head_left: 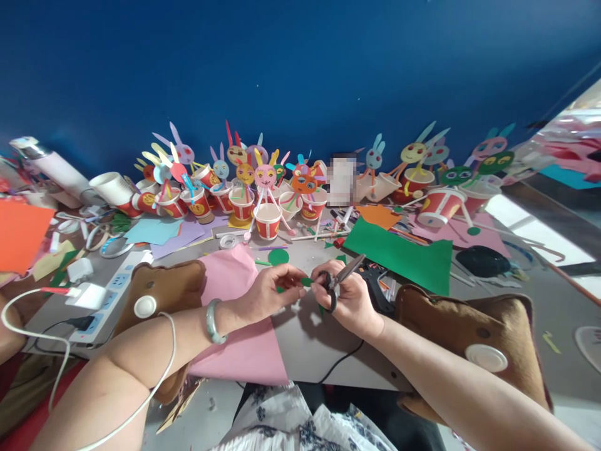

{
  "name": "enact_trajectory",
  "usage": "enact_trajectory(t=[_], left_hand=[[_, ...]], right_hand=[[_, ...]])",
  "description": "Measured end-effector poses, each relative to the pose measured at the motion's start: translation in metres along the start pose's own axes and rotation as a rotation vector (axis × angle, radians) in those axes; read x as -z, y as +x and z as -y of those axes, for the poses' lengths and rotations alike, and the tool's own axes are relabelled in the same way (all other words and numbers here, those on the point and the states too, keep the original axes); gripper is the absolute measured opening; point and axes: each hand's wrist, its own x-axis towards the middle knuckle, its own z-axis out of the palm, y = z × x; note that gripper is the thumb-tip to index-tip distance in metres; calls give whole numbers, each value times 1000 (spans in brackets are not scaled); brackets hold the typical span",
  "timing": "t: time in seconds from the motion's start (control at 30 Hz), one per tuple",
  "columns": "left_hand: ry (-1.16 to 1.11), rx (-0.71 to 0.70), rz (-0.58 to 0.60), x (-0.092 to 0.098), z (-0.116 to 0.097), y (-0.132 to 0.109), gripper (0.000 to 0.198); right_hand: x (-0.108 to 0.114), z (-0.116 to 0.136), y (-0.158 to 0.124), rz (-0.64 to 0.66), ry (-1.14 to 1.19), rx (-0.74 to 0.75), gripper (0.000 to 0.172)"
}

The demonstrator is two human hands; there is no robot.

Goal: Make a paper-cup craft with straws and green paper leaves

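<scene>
Over the middle of the table, the fingers of my left hand (277,289) are pinched on a small green paper piece (307,282). My right hand (353,307) is closed round a pair of scissors (348,268), whose blades point up and to the right, away from the paper. The fingertips of that hand come close to the green piece; whether they also grip it I cannot tell. Just beyond my left hand lies a green paper circle (278,257). Pink paper (248,354) spreads under my left forearm, and a torn-edged green sheet (399,254) lies beyond my right hand.
Several paper cups with rabbit-faced paper figures (267,219) line the blue wall. Brown padded warmers (159,282) lie beneath both forearms. A power strip (113,294) is at left, its white cable crossing my left arm. Someone else's arm (9,313) shows at the left edge.
</scene>
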Motion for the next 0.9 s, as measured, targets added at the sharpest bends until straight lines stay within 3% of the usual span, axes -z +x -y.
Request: enact_trajectory(t=[0.33,0.9], left_hand=[[89,-25,0,3,2,0,25],[11,-5,31,3,5,-2,23]], right_hand=[[-1,0,0,51,6,13,11],[-1,1,0,20,6,63,10]])
